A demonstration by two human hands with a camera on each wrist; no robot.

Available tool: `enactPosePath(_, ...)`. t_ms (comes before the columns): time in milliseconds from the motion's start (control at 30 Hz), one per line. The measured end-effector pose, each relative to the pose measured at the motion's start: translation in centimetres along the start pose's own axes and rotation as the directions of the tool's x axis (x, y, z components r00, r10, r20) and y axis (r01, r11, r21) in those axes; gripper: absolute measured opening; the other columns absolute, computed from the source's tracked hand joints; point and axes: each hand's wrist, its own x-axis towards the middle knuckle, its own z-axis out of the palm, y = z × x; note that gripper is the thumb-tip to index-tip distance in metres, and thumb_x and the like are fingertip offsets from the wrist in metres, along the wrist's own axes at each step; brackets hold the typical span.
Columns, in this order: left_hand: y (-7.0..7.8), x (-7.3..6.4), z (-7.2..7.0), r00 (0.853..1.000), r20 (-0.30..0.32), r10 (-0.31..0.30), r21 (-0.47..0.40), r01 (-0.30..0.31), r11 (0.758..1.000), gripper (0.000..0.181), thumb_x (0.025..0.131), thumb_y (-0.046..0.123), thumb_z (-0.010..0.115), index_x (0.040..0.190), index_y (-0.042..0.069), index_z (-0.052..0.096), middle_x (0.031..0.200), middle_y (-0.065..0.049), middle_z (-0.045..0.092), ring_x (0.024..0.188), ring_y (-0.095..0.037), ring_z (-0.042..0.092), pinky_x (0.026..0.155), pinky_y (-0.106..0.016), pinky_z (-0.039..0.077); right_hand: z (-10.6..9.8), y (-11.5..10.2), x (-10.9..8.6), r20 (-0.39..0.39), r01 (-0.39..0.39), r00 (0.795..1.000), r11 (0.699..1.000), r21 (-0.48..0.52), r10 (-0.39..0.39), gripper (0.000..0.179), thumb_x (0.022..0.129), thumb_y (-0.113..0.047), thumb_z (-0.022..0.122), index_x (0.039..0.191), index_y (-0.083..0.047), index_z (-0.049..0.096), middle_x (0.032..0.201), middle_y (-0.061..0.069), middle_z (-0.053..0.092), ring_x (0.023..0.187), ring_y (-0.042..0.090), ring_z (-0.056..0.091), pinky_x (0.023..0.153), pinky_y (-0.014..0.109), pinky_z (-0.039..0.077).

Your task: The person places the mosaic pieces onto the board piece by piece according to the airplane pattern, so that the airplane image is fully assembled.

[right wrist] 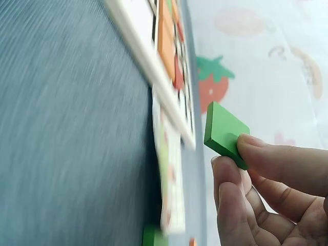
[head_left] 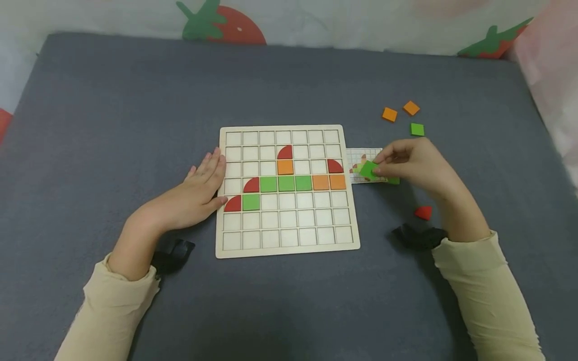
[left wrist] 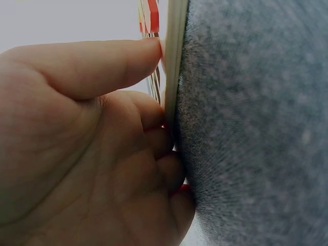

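Note:
My right hand pinches a green square tile between thumb and fingertips, above the printed pattern card. That card sticks out from the right edge of the wooden grid board. Extended fingers of my left hand rest along the board's left edge; in the left wrist view the thumb touches its rim. Set in the board's cells are red quarter-round tiles, green squares and orange squares.
Beyond the right hand lie two orange tiles and a green tile. Another green tile sits at the card's right end, and a red tile lies nearer me. Dark grey cloth covers the table.

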Motion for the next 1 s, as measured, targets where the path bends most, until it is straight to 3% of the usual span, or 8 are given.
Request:
enactPosePath(133, 0.0, 0.0, 0.0, 1.0, -0.006, 0.0, -0.005, 0.0, 1.0, 0.075, 0.101, 0.024, 0.043, 0.147, -0.003, -0.009, 0.154, -0.016, -0.019, 0.141, -0.03, -0.016, 0.112, -0.053, 0.001, 1.2, -1.5, 0.3, 0.049, -0.003, 0.999, 0.999, 0.046, 0.001, 0.016, 0.081, -0.008, 0.075, 0.093, 0.0, 0.069, 0.082, 0.004, 0.064, 0.072, 0.017, 0.061, 0.062, 0.029, 0.05)
enactPosePath(333, -0.1, 0.1, 0.1, 1.0, -0.006, 0.007, -0.014, -0.008, 1.0, 0.074, 0.101, 0.023, 0.044, 0.147, -0.005, -0.008, 0.154, -0.017, -0.018, 0.141, -0.031, -0.016, 0.111, -0.053, 0.001, 3.2, -3.6, 1.5, 0.106, 0.054, 0.992, 0.997, 0.063, -0.06, 0.011, 0.082, -0.006, 0.072, 0.091, 0.0, 0.068, 0.082, 0.008, 0.064, 0.069, 0.024, 0.062, 0.055, 0.032, 0.046)
enactPosePath(400, -0.1, 0.1, 0.1, 1.0, -0.007, 0.009, -0.016, -0.009, 1.0, 0.074, 0.101, 0.023, 0.044, 0.147, -0.005, -0.008, 0.154, -0.017, -0.018, 0.141, -0.031, -0.016, 0.111, -0.053, 0.001, 3.9, -4.3, 1.9, 0.129, 0.069, 0.989, 0.996, 0.061, -0.076, 0.01, 0.083, -0.005, 0.071, 0.091, 0.0, 0.069, 0.084, 0.008, 0.065, 0.074, 0.023, 0.065, 0.059, 0.032, 0.049)
enactPosePath(533, -0.1, 0.1, 0.2, 1.0, -0.014, 0.012, -0.015, -0.012, 1.0, 0.074, 0.1, 0.022, 0.044, 0.147, -0.005, -0.006, 0.154, -0.017, -0.017, 0.141, -0.031, -0.015, 0.111, -0.053, 0.001, 5.1, -5.7, 2.5, 0.167, 0.113, 0.979, 0.993, 0.04, -0.118, 0.01, 0.082, -0.005, 0.072, 0.091, -0.001, 0.069, 0.084, 0.008, 0.065, 0.077, 0.023, 0.065, 0.068, 0.033, 0.05)
enactPosePath(733, -0.2, 0.1, 0.3, 1.0, -0.019, 0.012, -0.017, -0.012, 1.0, 0.074, 0.1, 0.022, 0.045, 0.147, -0.006, -0.005, 0.154, -0.018, -0.016, 0.141, -0.031, -0.015, 0.111, -0.054, 0.001, 7.0, -7.4, 3.0, 0.234, 0.176, 0.955, 0.984, 0.036, -0.18, 0.009, 0.081, -0.004, 0.073, 0.088, -0.001, 0.069, 0.083, 0.007, 0.065, 0.075, 0.021, 0.059, 0.068, 0.031, 0.046)
enactPosePath(1000, -0.4, 0.0, 0.3, 1.0, -0.011, 0.011, -0.032, -0.011, 0.999, 0.073, 0.101, 0.023, 0.043, 0.147, -0.005, -0.007, 0.153, -0.018, -0.018, 0.14, -0.032, -0.016, 0.111, -0.055, 0.001, 9.7, -8.8, 3.1, 0.312, 0.17, 0.934, 0.985, 0.037, -0.173, 0.008, 0.078, -0.001, 0.074, 0.083, -0.004, 0.069, 0.077, 0.004, 0.065, 0.074, 0.019, 0.061, 0.069, 0.03, 0.046)
